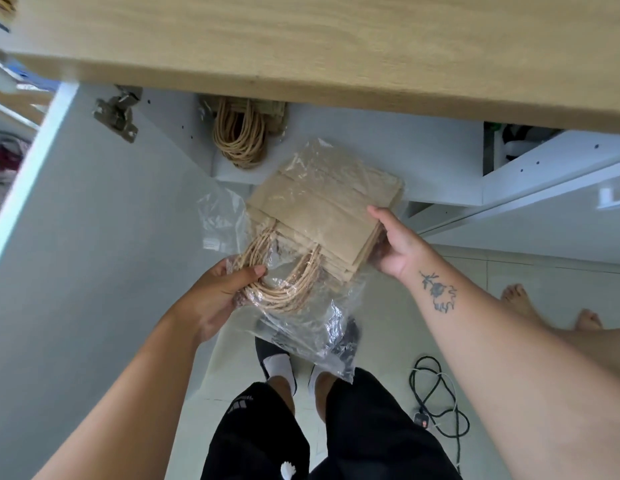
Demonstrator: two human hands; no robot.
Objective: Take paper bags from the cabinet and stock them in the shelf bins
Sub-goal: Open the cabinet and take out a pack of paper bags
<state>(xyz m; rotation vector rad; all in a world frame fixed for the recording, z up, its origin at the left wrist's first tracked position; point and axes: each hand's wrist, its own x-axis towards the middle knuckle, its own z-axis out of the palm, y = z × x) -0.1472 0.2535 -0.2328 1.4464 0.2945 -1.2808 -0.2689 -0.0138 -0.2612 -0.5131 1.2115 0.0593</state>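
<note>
A stack of flat brown paper bags point(322, 209) in a clear plastic wrap point(322, 334) is held in front of the open white cabinet point(371, 150). My left hand point(215, 292) grips the twine handles through the plastic at the stack's near end. My right hand point(395, 244) holds the stack's right edge, thumb on top and fingers underneath. The loose plastic hangs down below the bags. Another bundle of paper bags point(242, 133) with twine handles stands inside the cabinet, at its back left.
The open white cabinet door point(76, 237) stands at my left with its hinge point(116, 114). A wooden countertop point(301, 46) overhangs the cabinet. A black cable point(436, 396) lies on the tiled floor at the right. Another person's bare feet point(523, 299) are at the far right.
</note>
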